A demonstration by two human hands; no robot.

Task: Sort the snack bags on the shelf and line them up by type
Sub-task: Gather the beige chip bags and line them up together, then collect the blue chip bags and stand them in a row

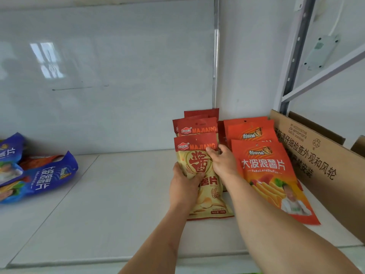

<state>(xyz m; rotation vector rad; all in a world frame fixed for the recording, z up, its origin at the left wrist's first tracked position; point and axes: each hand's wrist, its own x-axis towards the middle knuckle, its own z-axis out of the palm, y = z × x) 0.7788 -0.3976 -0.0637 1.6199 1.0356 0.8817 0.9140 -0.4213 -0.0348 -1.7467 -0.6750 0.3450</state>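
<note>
A beige and red MAJIANG snack bag (209,202) lies at the front of a row of like bags (199,125) that leans against the back wall. My left hand (184,184) grips its left side and my right hand (223,163) grips its upper right edge. Right beside it stands a row of orange potato chip bags (266,171), overlapping front to back. Far left on the shelf (110,210) lies a loose heap of blue chip bags (39,178) with an orange bag partly hidden among them.
A brown cardboard box (324,165) with printed text stands along the right edge of the shelf, touching the orange row. A white wall panel backs the shelf. A grey metal upright (294,56) rises at the back right.
</note>
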